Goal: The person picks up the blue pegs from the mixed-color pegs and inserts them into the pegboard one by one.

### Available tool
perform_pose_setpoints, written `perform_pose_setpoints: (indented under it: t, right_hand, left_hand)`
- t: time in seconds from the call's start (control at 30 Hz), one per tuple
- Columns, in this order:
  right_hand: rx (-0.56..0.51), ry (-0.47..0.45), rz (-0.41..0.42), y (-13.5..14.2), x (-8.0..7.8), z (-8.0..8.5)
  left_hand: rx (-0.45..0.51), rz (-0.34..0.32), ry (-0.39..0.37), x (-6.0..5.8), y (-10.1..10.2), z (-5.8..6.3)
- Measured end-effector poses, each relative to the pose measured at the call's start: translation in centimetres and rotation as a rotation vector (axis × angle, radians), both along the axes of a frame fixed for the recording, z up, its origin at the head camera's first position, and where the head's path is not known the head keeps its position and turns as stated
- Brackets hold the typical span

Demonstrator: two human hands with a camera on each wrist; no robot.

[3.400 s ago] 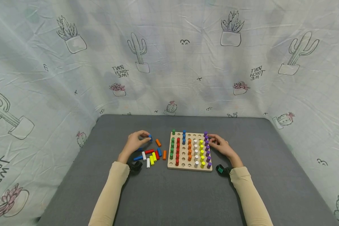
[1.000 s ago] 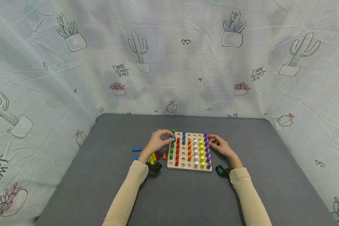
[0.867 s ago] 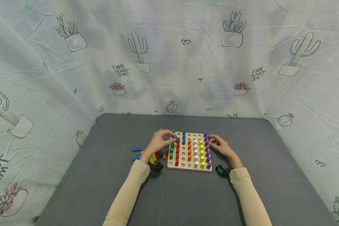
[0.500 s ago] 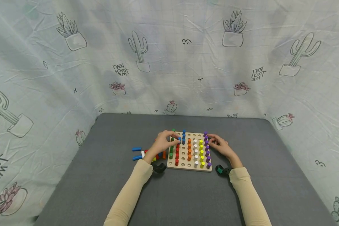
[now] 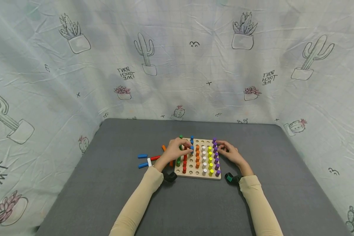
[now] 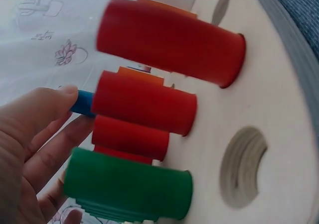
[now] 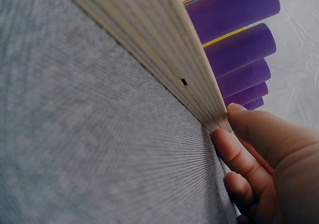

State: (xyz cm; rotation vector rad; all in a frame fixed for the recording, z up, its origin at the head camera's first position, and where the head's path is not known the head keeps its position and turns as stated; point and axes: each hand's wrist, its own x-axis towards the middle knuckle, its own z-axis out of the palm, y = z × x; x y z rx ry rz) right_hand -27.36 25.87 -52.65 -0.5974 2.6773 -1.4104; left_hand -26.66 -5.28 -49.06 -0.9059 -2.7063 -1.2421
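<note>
My left hand (image 5: 177,151) pinches a blue peg (image 5: 191,149) between thumb and fingers, held over the blue column of a wooden pegboard (image 5: 191,175). In the left wrist view, the blue peg (image 6: 83,103) shows beyond standing red pegs (image 6: 144,102) and a green peg (image 6: 129,184); its lower end is hidden. My right hand (image 5: 230,152) grips the board's right edge beside the purple pegs (image 5: 215,149). The right wrist view shows the thumb on the board's upper edge and a finger against its side.
Loose pegs lie left of the board: two blue pegs (image 5: 143,156), a white peg (image 5: 149,162), a red peg (image 5: 155,158) and orange ones (image 5: 164,148). My left forearm hides others. Orange, white and yellow columns stand on the board. A printed curtain (image 5: 177,65) hangs behind the grey table (image 5: 200,206).
My left hand has carried the blue peg rightward from the loose pegs, across the green and red columns to the blue column. My right hand has stayed at the board's edge.
</note>
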Motion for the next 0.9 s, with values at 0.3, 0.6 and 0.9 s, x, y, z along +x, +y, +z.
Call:
perform_pose_setpoints:
  t: [0.3, 0.6, 0.9]
  right_hand:
    - [-0.007, 0.018, 0.0, 0.2, -0.2, -0.5]
    - [0.013, 0.015, -0.013, 0.1, 0.0, -0.1]
    - [-0.03, 0.009, 0.004, -0.9, 1.9, 2.8]
  left_hand:
    - [-0.029, 0.035, 0.03, 0.1, 0.4, -0.6]
    - [-0.059, 0.071, 0.041, 0.3, 0.5, -0.5]
    - [-0.116, 0.092, 0.071, 0.6, 0.6, -0.6]
